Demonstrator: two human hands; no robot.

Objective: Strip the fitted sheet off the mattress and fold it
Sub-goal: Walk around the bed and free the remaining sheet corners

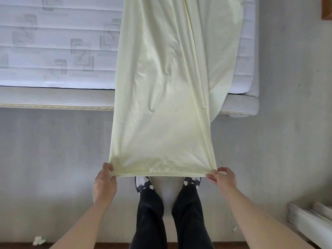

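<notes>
The pale yellow fitted sheet (pixel 161 105) is folded into a long strip. It runs from the bare white mattress (pixel 53 51) down over the bed's edge toward me, stretched taut. My left hand (pixel 105 180) pinches the strip's near left corner. My right hand (pixel 223 178) pinches the near right corner. The near edge hangs level above my feet. The strip's far end is out of view at the top.
The grey bed base (pixel 53 97) sits under the mattress on a grey floor (pixel 53 150). My legs and black-and-white shoes (pixel 143 183) stand below the sheet. Crumpled paper (pixel 38 240) lies at the lower left. White slatted objects (pixel 309 218) sit at the lower right.
</notes>
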